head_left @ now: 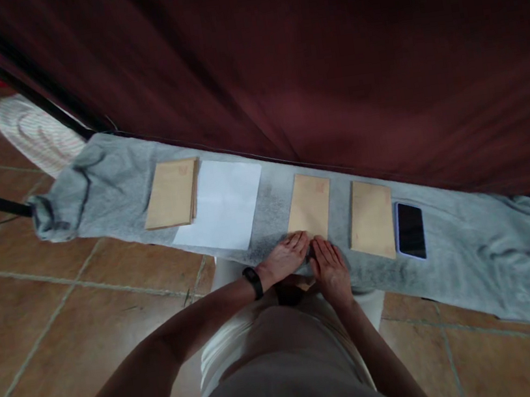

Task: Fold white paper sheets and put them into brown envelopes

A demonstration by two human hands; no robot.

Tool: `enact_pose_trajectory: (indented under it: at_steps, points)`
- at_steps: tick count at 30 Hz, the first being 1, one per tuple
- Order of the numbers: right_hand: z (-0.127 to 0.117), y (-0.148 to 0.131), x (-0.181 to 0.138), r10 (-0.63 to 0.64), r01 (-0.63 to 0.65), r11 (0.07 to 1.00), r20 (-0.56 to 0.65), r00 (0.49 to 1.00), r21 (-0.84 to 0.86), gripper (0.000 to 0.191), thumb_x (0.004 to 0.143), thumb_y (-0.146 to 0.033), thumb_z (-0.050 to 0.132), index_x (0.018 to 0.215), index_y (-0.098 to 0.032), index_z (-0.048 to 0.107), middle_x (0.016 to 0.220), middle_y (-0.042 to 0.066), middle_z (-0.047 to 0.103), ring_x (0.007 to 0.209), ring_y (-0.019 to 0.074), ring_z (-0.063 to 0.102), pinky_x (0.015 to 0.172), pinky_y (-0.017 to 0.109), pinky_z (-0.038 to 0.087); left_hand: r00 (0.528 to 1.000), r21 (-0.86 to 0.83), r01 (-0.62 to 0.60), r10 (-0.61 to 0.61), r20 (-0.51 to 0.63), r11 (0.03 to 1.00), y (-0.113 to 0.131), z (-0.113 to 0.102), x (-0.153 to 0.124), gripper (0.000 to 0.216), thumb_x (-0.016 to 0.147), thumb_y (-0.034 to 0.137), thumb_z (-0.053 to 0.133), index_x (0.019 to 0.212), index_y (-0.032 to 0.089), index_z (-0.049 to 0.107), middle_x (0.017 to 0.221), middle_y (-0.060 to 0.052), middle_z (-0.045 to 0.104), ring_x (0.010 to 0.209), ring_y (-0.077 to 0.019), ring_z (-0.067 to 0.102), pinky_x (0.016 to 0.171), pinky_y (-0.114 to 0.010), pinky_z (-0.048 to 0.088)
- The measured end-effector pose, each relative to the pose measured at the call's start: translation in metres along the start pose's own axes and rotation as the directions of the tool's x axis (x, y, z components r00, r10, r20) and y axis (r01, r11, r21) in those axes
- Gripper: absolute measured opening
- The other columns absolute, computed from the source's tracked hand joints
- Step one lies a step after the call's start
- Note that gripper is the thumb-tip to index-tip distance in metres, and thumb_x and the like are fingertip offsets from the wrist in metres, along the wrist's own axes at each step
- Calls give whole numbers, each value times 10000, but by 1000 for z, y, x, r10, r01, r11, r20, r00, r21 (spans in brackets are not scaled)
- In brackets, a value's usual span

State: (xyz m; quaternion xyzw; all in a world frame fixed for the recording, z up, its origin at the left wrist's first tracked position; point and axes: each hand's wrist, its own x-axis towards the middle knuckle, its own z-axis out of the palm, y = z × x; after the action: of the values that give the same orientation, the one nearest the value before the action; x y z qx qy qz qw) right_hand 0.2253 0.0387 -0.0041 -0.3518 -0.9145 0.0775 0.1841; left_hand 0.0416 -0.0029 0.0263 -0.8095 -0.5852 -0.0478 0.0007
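Note:
A tan paper envelope (310,204) lies on the grey cloth in front of me, with a small reddish mark near its far corner. My left hand (287,257), with a dark band on its wrist, rests its outstretched fingers on the near left corner of this envelope. Beside it, my right hand (330,271) lays its fingers flat over the near right part. The fingertips of both hands almost meet at the near edge, which they partly cover. My left thumb is hard to make out.
At left, a stack of envelopes (170,195) partly overlaps white paper sheets (229,203). More tan envelopes (371,220) lie to the right, beside a phone (410,230) with a dark screen. The narrow cloth-covered surface (469,248) backs onto a dark red curtain (326,71).

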Motion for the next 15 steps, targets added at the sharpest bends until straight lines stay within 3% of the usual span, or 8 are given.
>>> enact_pose_trajectory:
  at_steps: [6, 9, 10, 12, 15]
  points:
    - [-4, 5, -4, 45, -44, 999, -10, 999, 17, 485, 1057, -282, 376, 1497, -113, 486, 1504, 151, 542, 1416, 269, 480, 1185, 477, 367, 999, -83, 41, -43, -13, 996, -3, -3, -4, 500, 921, 35, 462, 1412, 76, 543, 1485, -201, 547, 1415, -259, 490, 1177, -402, 394]
    - [-3, 2, -5, 79, -79, 997, -12, 997, 26, 482, 1049, -267, 382, 1495, -121, 492, 1511, 142, 538, 1425, 277, 470, 1189, 485, 369, 976, -261, 174, -202, -82, 949, -7, 1, -11, 482, 935, 57, 455, 1405, 104, 552, 1543, -181, 488, 1435, -254, 464, 1191, -415, 386]
    - [-3, 1, -4, 91, -90, 995, -14, 996, 29, 482, 1045, -259, 385, 1495, -122, 494, 1515, 140, 533, 1426, 279, 469, 1190, 487, 370, 942, -352, 255, -314, -120, 901, -10, 4, -12, 463, 948, 88, 460, 1401, 111, 556, 1560, -179, 466, 1433, -258, 465, 1183, -415, 399]
    - [-1, -1, -3, 108, -107, 993, -19, 994, 40, 484, 1034, -242, 394, 1490, -119, 501, 1519, 140, 529, 1428, 283, 464, 1190, 491, 375, 827, -569, 378, -543, -146, 730, -14, 9, -11, 445, 955, 150, 492, 1393, 156, 569, 1531, -154, 504, 1391, -252, 511, 1155, -415, 437]
    - [1, -4, 1, 132, -129, 989, -29, 991, 68, 501, 1007, -219, 415, 1489, -114, 502, 1510, 142, 539, 1432, 281, 456, 1186, 483, 389, 690, -845, 371, -724, -27, 385, -20, 15, 2, 421, 882, 223, 623, 1301, 188, 635, 1338, -120, 653, 1154, -238, 666, 1007, -386, 547]
